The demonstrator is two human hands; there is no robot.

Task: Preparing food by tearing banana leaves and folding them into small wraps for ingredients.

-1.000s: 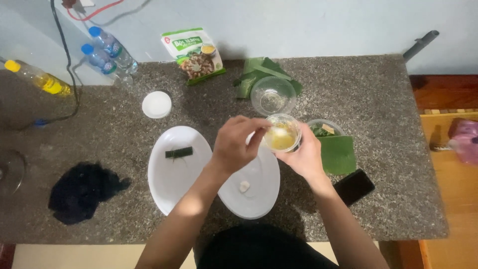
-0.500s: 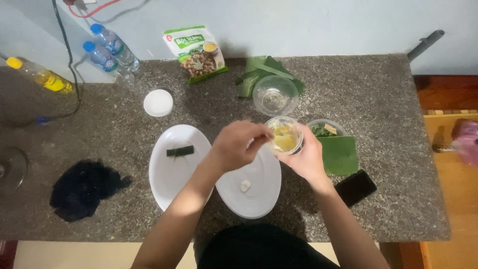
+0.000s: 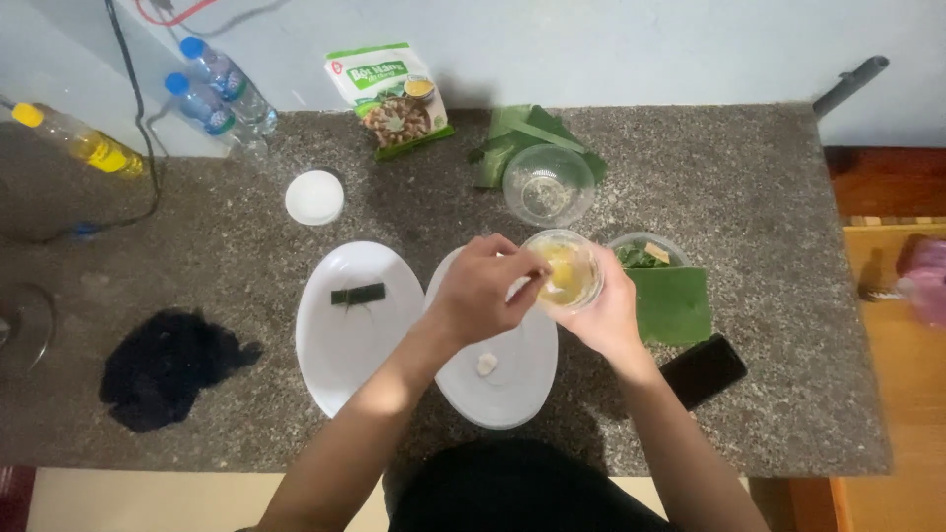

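My right hand (image 3: 606, 320) holds a small clear cup (image 3: 564, 271) of yellow paste over the right edge of a white oval plate (image 3: 503, 394). The pinched fingertips of my left hand (image 3: 483, 291) dip into the cup at its left rim; what they hold is hidden. A small white lump (image 3: 486, 364) lies on that plate. A second white oval plate (image 3: 340, 345) to the left carries a small folded dark green leaf parcel (image 3: 357, 294).
On the speckled counter (image 3: 769, 296): an empty clear bowl (image 3: 548, 184), a tub of leaf pieces (image 3: 645, 254), a green leaf square (image 3: 673, 303), a black phone (image 3: 703, 370), folded leaves (image 3: 532, 133), a food packet (image 3: 392, 94), a white lid (image 3: 314, 197), bottles (image 3: 222, 94), a black cloth (image 3: 168, 366).
My left fingertips have stayed at the cup, shifting slightly deeper into it. The right hand and cup have barely moved.
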